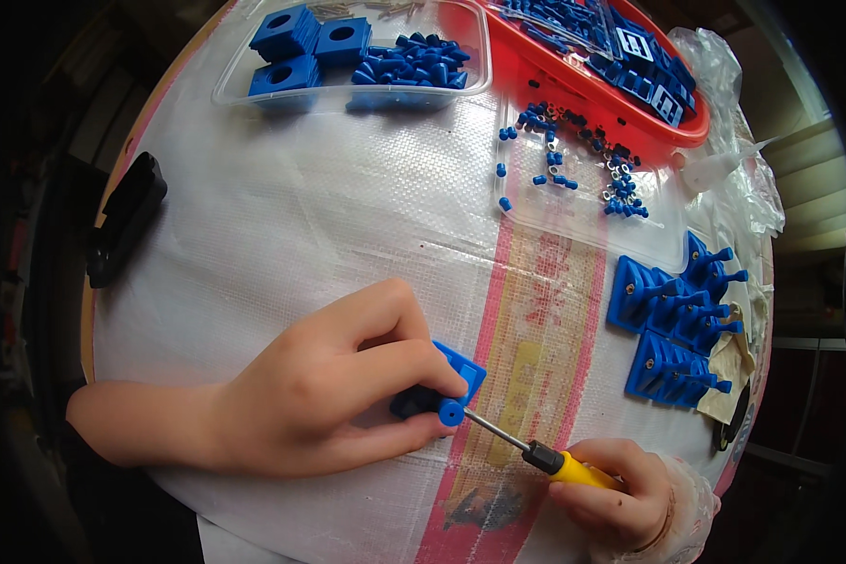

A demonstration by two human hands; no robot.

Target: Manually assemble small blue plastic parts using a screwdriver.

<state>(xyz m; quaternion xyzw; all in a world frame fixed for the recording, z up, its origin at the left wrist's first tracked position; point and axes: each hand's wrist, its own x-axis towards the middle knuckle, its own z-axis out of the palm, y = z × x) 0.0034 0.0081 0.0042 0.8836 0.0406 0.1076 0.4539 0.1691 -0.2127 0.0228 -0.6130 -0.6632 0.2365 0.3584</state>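
Observation:
My left hand (329, 390) lies on the white woven cover and grips a small blue plastic part (451, 376), with a round blue knob of it between thumb and forefinger. My right hand (625, 493), in a thin clear glove, holds a screwdriver (535, 453) with a yellow and black handle. Its metal shaft points up-left and its tip meets the blue part at the left hand's fingertips.
A clear tray (235, 89) at the back holds blue square blocks and small blue caps. A red basket (535, 80) holds more blue parts. Small blue pieces and metal washers (573, 155) lie in a clear lid. Finished blue assemblies (676, 324) are stacked at right. A black object (127, 216) lies at left.

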